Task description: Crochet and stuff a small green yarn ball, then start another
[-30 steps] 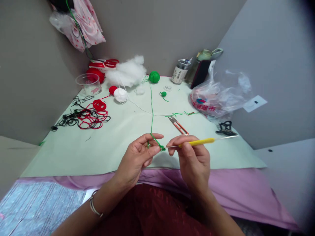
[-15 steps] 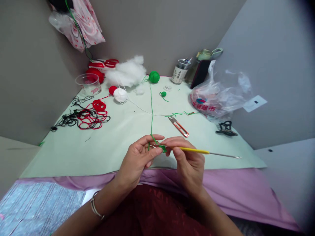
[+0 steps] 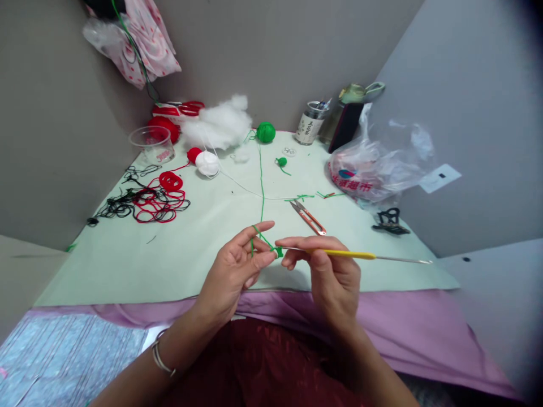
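Observation:
My left hand (image 3: 232, 261) pinches a small piece of green crochet work (image 3: 279, 252) between thumb and a finger. Green yarn (image 3: 262, 192) loops over its raised index finger and runs back across the table to a green ball (image 3: 266, 133). In my right hand (image 3: 335, 271) is a crochet hook with a yellow handle (image 3: 348, 254), held roughly level. One metal end points right, past the hand; the other reaches to the green piece, its very tip too small to make out.
Orange thread snips (image 3: 309, 218) lie beyond my right hand, near yarn scraps (image 3: 302, 198). Tangled red and black yarn (image 3: 161, 204) is at left. White stuffing (image 3: 218, 123) sits at the back, a plastic bag (image 3: 373, 167) and black hair claw (image 3: 391, 221) at right.
My right hand and the hook have moved a little to the right, away from my left hand. My left index finger has risen, and the yarn over it stands higher.

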Demonstrator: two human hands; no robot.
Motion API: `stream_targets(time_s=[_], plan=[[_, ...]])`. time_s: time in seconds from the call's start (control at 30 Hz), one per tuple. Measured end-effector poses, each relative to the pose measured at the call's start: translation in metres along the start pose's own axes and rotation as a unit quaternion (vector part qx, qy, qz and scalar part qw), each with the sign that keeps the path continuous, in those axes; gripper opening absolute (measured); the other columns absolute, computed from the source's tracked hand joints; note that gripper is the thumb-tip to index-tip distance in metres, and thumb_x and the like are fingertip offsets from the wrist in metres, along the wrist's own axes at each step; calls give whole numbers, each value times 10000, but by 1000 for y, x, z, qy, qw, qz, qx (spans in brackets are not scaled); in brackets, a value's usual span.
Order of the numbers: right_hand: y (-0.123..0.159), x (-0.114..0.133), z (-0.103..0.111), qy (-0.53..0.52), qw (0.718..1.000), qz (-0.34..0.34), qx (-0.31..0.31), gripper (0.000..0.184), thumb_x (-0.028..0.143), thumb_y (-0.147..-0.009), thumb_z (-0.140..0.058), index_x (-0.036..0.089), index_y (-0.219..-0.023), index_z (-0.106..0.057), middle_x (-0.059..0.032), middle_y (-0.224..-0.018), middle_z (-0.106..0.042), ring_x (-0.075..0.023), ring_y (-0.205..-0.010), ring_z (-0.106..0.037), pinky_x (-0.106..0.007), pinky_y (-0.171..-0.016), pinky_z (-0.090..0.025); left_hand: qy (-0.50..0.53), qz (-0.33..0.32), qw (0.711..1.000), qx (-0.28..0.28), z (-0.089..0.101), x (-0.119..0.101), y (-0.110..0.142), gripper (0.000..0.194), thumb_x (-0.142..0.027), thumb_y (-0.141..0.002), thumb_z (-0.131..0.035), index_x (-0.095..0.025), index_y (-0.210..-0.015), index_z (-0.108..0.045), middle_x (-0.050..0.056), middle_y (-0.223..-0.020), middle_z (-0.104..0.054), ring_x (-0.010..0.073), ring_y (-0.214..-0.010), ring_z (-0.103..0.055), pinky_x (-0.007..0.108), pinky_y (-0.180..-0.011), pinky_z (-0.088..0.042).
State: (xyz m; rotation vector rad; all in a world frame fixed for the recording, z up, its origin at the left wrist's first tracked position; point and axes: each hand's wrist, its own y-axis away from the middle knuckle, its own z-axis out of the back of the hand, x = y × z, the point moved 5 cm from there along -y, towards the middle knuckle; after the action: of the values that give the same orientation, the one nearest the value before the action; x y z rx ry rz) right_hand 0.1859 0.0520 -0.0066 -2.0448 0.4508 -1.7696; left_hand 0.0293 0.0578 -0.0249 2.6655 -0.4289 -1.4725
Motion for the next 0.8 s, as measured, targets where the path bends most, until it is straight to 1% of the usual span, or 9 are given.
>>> stream_targets(time_s=[0.13, 0.27, 0.37, 0.47, 0.53, 0.6, 0.63, 0.7, 0.8], plan=[[0, 3, 2, 15, 1000, 10, -6, 239, 280, -1089, -519, 256, -1142, -751, -65, -1077, -821, -160, -740, -732, -335, -659, -588, 7, -7, 1000, -1, -1, 1, 1, 463, -192, -783, -898, -255, -1224, -773, -63, -805, -564, -20, -474, -328, 141, -415, -215], [1, 0, 1, 16, 1000, 7, -24, 215, 323, -1073, -556, 245, -1083, -756, -64, -1044, -821, -155, -698, -710, -338, -662, -593, 0, 18, 1000, 21, -6, 6, 3, 500, -240, -787, -904, -231, -1263, -748, -52, -794, -584, -10, -470, -336, 152, -412, -214], [-1, -4, -2, -27, 1000, -7, -5, 187, 313, -1065, -572, 244, -1055, -745, -54, -1015, -817, -144, -692, -692, -314, -646, -587, -3, 28, 999, 16, -6, 7, 3, 565, -254, -786, -902, -225, -1316, -711, -47, -803, -598, -3, -469, -325, 163, -413, -210], [-3, -4, 0, -42, 999, -13, 7, 189, 296, -1073, -553, 240, -1031, -728, -44, -965, -802, -142, -698, -677, -296, -633, -577, -1, 14, 1000, 11, -4, 4, 3, 514, -219, -787, -884, -225, -1278, -734, -50, -802, -587, 2, -475, -316, 175, -421, -211], [-5, -1, 2, -1, 1000, -4, 12, 206, 271, -1079, -529, 238, -1025, -725, -44, -945, -783, -145, -711, -675, -299, -643, -579, -6, 1, 1000, 10, -2, 2, 2, 452, -206, -791, -872, -223, -1229, -759, -50, -797, -582, 7, -481, -317, 180, -424, -207], [-4, 6, 3, 81, 996, 33, 33, 214, 221, -1075, -515, 240, -1050, -727, -46, -938, -768, -157, -763, -693, -315, -689, -594, -20, -14, 1000, 6, 0, 2, 1, 442, -186, -795, -870, -224, -1222, -762, -52, -783, -586, 10, -492, -323, 177, -429, -203], [-3, 10, 1, 133, 988, 64, 50, 213, 194, -1065, -522, 241, -1074, -730, -50, -946, -766, -166, -802, -705, -325, -720, -601, -27, -21, 999, 5, 0, 2, 1, 462, -177, -794, -874, -224, -1238, -755, -53, -770, -589, 12, -496, -328, 173, -431, -199], [3, 17, -3, 243, 956, 139, 86, 224, 157, -1031, -568, 253, -1140, -739, -61, -980, -774, -184, -868, -723, -333, -752, -614, -24, -19, 1000, 8, 0, 4, 1, 540, -182, -795, -886, -221, -1306, -717, -56, -748, -595, 12, -499, -334, 167, -435, -190], [13, 18, -9, 361, 899, 220, 112, 337, 123, -973, -654, 291, -1250, -747, -77, -1081, -783, -212, -944, -750, -342, -768, -636, 42, 31, 998, 35, -3, 11, 0, 632, -245, -806, -895, -191, -1387, -653, -74, -699, -553, 0, -468, -276, 162, -435, -165]])
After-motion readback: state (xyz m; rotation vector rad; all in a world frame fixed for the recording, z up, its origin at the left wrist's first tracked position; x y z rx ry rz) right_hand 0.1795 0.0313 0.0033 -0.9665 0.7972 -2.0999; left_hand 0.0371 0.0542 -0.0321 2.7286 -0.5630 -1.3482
